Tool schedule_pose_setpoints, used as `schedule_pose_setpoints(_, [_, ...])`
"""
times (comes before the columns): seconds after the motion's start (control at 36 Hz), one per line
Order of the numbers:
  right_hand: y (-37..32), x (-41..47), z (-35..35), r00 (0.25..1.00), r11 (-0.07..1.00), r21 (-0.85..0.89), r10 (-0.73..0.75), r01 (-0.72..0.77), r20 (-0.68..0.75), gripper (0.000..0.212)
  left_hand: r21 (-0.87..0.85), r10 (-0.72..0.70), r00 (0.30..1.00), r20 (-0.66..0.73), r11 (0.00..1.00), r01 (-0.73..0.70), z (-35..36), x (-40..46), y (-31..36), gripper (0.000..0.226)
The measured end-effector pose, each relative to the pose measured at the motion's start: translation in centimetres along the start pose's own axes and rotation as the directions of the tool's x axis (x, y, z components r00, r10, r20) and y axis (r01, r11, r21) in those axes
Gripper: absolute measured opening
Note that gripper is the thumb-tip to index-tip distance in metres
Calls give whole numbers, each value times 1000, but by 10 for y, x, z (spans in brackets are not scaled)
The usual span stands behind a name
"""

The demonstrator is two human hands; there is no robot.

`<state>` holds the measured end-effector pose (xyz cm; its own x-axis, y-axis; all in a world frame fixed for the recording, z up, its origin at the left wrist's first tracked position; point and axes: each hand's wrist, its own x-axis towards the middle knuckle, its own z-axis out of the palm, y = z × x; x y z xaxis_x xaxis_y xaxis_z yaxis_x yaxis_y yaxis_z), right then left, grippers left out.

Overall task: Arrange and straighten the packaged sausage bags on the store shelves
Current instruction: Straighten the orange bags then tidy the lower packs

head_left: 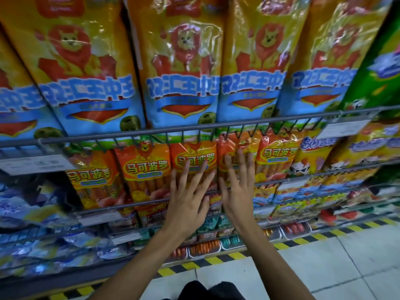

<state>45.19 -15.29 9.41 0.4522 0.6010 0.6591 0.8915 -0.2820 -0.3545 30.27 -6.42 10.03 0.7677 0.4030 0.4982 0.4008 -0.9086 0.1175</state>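
Both hands are spread flat against a row of orange sausage bags on the middle shelf. The left hand (187, 198) has its fingers (185, 169) straight and fanned wide, lying on the front of one orange bag (193, 161) whose yellow label shows just above the fingertips. The right hand (237, 191) is just beside it, fingers (241, 161) also straight and spread, pressing on the next orange bag (232, 146) to the right; its thumb points toward the left hand, and the two hands are near but apart. Neither hand curls round anything.

Left of the left fingers stand two more orange bags (147, 169) of the same kind, the far one (95, 180) tilted. Right of the right fingers is another orange bag (278, 154), then a yellow cartoon bag (311, 156).

Above the fingertips runs a wire shelf rail (194, 129), and behind it stand large yellow lion bags (181, 61) side by side, with a green bag (376, 68) at the far right. White price tags (32, 164) hang on the rail to the left and right (344, 127).

Below the wrists are lower shelves with small mixed packets (207, 245), too blurred to tell apart, a yellow-and-black striped edge (216, 259), and the tiled floor (324, 267)
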Motion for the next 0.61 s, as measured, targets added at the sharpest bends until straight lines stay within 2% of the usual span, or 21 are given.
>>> schedule_pose_setpoints(0.11, [25, 3, 4, 997, 998, -35, -54, 56, 48, 60, 52, -10, 997, 75, 999, 7, 11, 18, 8, 71])
schedule_pose_setpoints(0.25, [20, 3, 9, 1000, 998, -58, 20, -20, 2, 64, 93, 7, 995, 99, 996, -16, 14, 20, 7, 72])
schedule_pose_setpoints(0.42, [23, 1, -11, 1000, 997, 71, -1, -1, 25, 61, 7, 14, 998, 64, 1000, -14, 12, 16, 14, 64])
schedule_pose_setpoints(0.53, [49, -1, -40, 997, 995, 67, 76, -74, -19, 61, -40, 136, 991, 3, 990, -136, 17, 28, 30, 70])
schedule_pose_setpoints(0.61, [71, 11, -56, 994, 994, -5, 110, -110, 13, 63, -47, 199, 980, 2, 979, -199, 22, 48, 42, 68])
